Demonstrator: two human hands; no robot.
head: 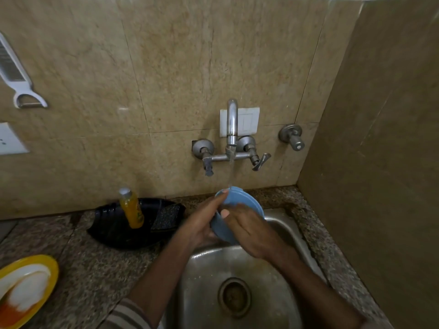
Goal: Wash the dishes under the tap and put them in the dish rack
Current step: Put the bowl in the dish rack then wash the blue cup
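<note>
A light blue plate (244, 203) is held tilted on edge over the steel sink (209, 262), right under the water running from the wall tap (231, 124). My left hand (204, 219) grips the plate's left rim, fingers reaching up along its edge. My right hand (251, 230) lies across the plate's face, thumb pressed on it. The lower part of the plate is hidden behind both hands.
A black tray (111, 226) on the granite counter holds an orange soap bottle (131, 208) and a scrub pad (166, 217). Yellow and white dishes (26, 288) sit at the left edge. A peeler (16, 77) hangs on the wall. A side wall stands close on the right.
</note>
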